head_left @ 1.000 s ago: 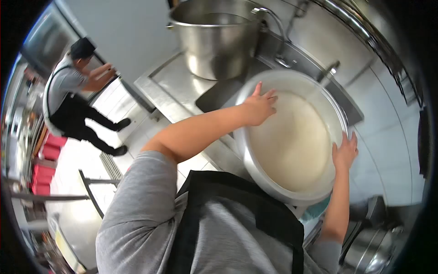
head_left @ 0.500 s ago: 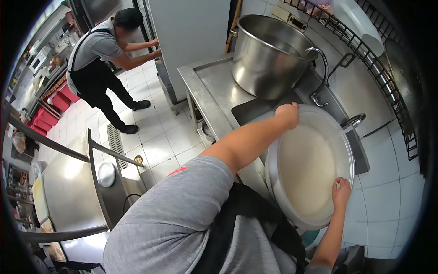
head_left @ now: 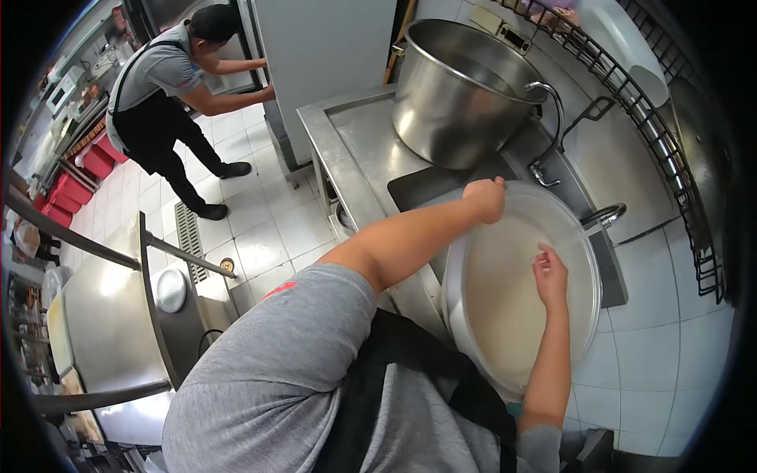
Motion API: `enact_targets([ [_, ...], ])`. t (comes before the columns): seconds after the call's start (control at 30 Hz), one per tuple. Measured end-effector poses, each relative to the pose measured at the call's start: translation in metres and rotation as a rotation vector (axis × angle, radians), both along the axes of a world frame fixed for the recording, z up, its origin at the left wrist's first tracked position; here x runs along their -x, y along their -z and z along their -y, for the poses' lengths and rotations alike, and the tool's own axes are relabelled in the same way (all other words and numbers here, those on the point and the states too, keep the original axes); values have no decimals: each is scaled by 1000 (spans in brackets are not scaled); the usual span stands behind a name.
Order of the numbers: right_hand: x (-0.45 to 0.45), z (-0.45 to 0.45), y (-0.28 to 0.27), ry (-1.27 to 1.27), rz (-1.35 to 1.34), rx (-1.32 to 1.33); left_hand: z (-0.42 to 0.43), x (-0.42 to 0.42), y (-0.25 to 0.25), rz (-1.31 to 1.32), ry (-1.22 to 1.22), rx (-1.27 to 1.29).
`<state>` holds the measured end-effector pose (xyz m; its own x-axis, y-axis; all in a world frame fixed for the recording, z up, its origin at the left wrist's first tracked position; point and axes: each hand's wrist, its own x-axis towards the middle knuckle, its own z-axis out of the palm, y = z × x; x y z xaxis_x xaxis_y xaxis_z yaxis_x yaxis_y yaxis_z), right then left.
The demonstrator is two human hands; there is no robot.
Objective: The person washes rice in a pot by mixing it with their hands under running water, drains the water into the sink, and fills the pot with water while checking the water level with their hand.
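A large, round, translucent white tub (head_left: 593, 315) rests at the sink's edge, close to my body, and holds cloudy whitish liquid (head_left: 505, 307). My left hand (head_left: 483, 200) is closed on the tub's far left rim, with its fingertips partly hidden. Over the liquid, inside the tub's outline, is my right hand (head_left: 550, 276). Its fingers are loosely bent and apart, with nothing visible in them. Whether they touch the liquid I cannot tell. A chrome faucet (head_left: 607, 217) reaches over the tub's right rim.
A big steel pot (head_left: 449, 118) stands beyond the tub, under a second faucet (head_left: 558, 118). A black wire rack (head_left: 631, 102) hangs on the right wall. Another person (head_left: 162, 87) stands at a tall cabinet (head_left: 323, 55). At left is a steel cart (head_left: 118, 307).
My right hand has left the tub's near right rim and moved inward over the liquid. My left hand stays on the rim. The view has shifted slightly.
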<state>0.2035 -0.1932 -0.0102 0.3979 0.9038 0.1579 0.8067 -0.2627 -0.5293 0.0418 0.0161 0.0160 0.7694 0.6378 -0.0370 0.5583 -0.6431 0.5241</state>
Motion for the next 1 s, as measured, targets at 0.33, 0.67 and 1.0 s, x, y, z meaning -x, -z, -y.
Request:
enact_targets([
  [0.33,-31,20,23,50,-132,355,5,-5,7,-10,-46,-52],
  [0.67,-5,0,-28,183,-673,721,4,-2,2,-9,-60,-27],
  [1.0,-12,-16,10,197,-803,836,-3,-12,15,-90,-23,-182],
])
